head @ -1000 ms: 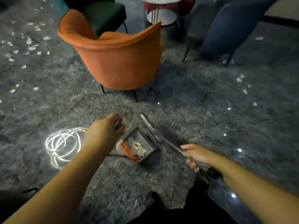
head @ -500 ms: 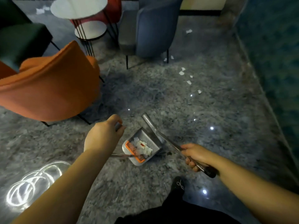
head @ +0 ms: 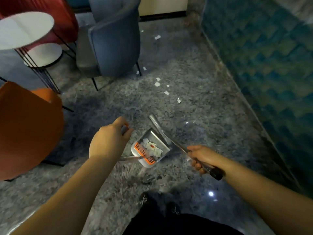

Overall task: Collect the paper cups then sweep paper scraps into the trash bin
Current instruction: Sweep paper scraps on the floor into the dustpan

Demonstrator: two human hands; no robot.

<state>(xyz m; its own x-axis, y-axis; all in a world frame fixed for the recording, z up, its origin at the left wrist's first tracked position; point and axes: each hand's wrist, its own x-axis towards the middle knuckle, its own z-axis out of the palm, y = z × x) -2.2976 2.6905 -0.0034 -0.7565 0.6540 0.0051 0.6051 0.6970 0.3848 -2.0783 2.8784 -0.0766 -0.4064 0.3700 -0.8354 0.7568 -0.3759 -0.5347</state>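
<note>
A grey dustpan (head: 159, 143) with an orange comb edge hangs above the marble floor and carries white paper scraps (head: 153, 148). My left hand (head: 108, 141) grips the top of its long handle. My right hand (head: 202, 156) grips the metal broom handle (head: 171, 141), which slants up and to the left past the pan; the broom's head is hard to make out. More paper scraps (head: 166, 92) lie scattered on the floor ahead, near the blue chair. No paper cups or trash bin are in view.
An orange chair (head: 25, 129) stands close on the left. A blue chair (head: 115, 39) and a white round side table (head: 25, 29) with thin black legs stand ahead left. A teal patterned wall (head: 271, 65) runs along the right. My dark shoes (head: 152, 200) are below.
My view has swung to the right: the orange chair slid to the left edge, and the blue chair, the teal wall and the scraps ahead came closer. Both hands keep their grips.
</note>
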